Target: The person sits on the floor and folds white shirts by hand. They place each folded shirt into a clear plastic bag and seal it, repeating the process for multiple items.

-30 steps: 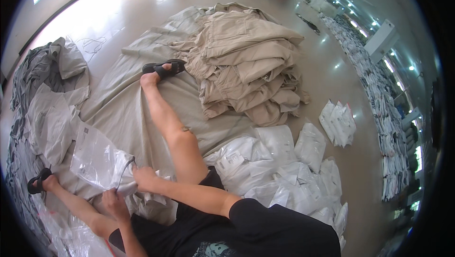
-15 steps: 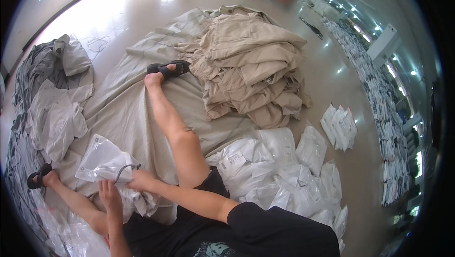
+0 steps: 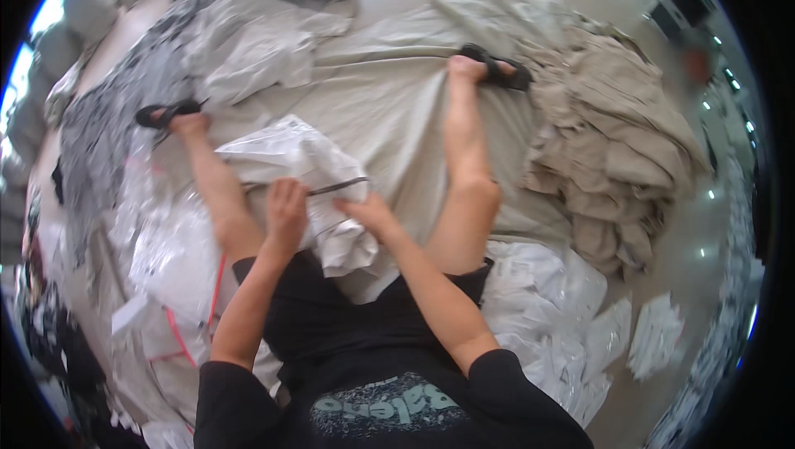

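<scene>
In the head view, we see the dark cord (image 3: 338, 187) looks straighter than a moment ago. Our left hand (image 3: 286, 205) has its fingers curled closed on the cord's left end. Our right hand (image 3: 373, 215) is half bent near the other end; we can't tell if it grips. The clear bag (image 3: 277, 139) lies just past both hands, so it seems still being worked on. The tan clothes pile (image 3: 617, 118) now shows farther right.

Tan clths pile (image 3: 609, 138), gry fabric (image 3: 124, 138)
</scene>
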A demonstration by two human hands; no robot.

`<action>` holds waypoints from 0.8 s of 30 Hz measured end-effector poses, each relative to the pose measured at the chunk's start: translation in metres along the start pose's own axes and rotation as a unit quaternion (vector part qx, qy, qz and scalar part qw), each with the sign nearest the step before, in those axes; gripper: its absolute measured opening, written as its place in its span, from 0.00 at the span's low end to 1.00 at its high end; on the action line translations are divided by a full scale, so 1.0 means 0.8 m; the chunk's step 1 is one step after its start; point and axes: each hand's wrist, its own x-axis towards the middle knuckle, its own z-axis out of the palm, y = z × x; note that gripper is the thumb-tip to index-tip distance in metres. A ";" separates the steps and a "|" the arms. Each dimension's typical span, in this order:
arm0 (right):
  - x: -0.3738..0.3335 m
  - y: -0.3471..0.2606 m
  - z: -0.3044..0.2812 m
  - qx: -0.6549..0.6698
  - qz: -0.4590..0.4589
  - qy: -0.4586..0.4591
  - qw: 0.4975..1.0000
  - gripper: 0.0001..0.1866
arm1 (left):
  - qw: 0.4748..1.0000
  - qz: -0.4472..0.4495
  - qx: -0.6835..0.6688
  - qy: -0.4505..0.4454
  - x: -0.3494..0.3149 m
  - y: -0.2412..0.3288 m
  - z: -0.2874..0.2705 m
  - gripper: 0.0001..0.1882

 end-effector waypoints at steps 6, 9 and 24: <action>-0.009 0.002 0.022 -0.193 -0.049 0.023 0.980 0.22 | 0.979 0.115 -0.138 -0.100 -0.027 0.018 -0.006 0.11; -0.022 -0.011 0.035 -0.146 -0.062 0.011 0.987 0.22 | 0.995 0.083 -0.059 -0.017 -0.046 0.023 -0.021 0.12; 0.015 0.063 0.004 0.047 -0.080 -0.035 0.995 0.22 | 0.978 -0.131 -0.158 -0.047 -0.089 0.027 -0.037 0.10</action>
